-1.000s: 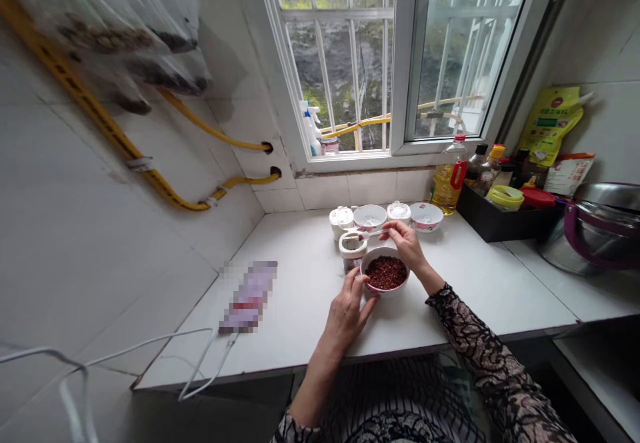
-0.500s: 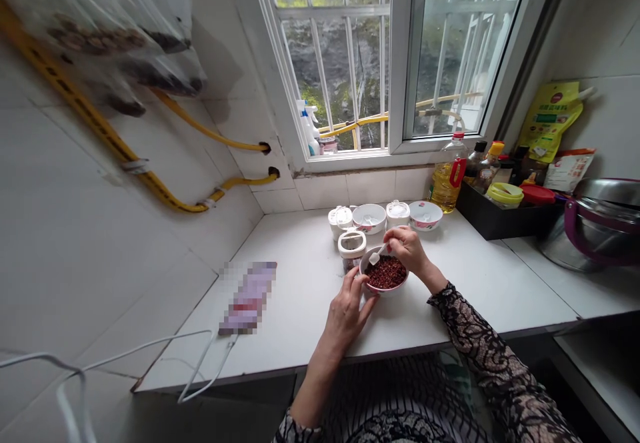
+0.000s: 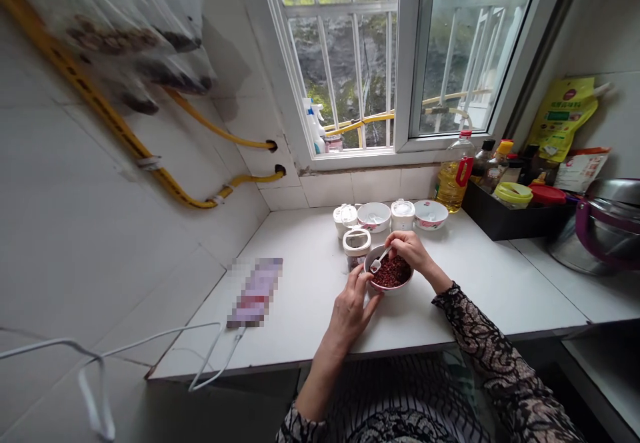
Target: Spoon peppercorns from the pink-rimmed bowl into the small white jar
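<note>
A small white spoon (image 3: 377,265) is pinched in my right hand (image 3: 409,250), its bowl down at the left side of the dark red peppercorn-like grains (image 3: 393,273). These grains fill much of a white bowl (image 3: 390,290) with a pinkish rim. My left hand (image 3: 351,306) grips the bowl's near left side, thumb low and fingers at the rim. Just behind the bowl stands a clear jar (image 3: 357,246) with a white lid frame, some dark contents showing low inside. Farther back are two white lidded jars (image 3: 345,218) and two white bowls (image 3: 431,214) with floral patterns.
An oil bottle (image 3: 454,173) stands by the window, beside a black box (image 3: 520,216) of condiments. A metal pot (image 3: 600,230) sits at the right. On the left of the counter (image 3: 300,283) lies a blurred purple item (image 3: 255,293) with a white cable (image 3: 205,356).
The spoon has dipped lower into the grains, and some now seem to lie in its bowl. My left hand keeps its hold. The whole view has shifted slightly.
</note>
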{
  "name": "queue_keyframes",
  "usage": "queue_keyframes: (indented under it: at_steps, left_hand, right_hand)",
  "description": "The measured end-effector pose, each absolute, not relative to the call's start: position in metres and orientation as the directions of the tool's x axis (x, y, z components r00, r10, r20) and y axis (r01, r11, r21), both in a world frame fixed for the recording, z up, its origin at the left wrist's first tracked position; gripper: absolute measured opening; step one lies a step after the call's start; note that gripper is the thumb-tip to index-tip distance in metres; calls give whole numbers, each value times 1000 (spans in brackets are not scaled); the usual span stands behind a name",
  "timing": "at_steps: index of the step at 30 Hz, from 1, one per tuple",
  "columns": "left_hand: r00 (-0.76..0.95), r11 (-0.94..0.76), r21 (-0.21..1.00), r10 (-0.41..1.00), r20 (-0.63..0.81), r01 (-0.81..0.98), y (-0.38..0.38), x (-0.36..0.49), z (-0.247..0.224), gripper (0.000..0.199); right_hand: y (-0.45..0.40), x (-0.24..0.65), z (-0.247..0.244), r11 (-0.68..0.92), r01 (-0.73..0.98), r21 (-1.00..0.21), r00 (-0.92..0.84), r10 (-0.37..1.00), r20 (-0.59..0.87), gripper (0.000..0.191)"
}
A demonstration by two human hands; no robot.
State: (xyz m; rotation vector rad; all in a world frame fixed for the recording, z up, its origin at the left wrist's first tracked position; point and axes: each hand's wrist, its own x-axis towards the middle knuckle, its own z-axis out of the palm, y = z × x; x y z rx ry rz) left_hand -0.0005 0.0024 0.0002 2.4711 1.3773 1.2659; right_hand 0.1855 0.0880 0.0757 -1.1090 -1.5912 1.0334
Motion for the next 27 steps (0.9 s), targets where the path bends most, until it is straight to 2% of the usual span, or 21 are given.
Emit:
queue_keyframes:
  at_steps: [9, 19, 24, 27]
  left_hand:
    - [283, -603, 394, 731, 621, 693, 2, -2, 1, 37]
    - [282, -604, 385, 726, 628, 698, 2, -1, 1, 36]
    - [282, -603, 393, 730, 622, 695, 1, -1, 2, 36]
    - [278, -601, 395, 731, 623, 695, 1, -1, 1, 35]
  right_hand:
    - [92, 188, 76, 179, 94, -979, -152, 975, 163, 17]
    - [90, 189, 77, 208, 144, -967, -147, 971, 187, 17]
    - [81, 184, 77, 284, 260, -923, -298, 933, 203, 18]
    - [82, 183, 77, 244, 229, -942, -333, 929, 160, 18]
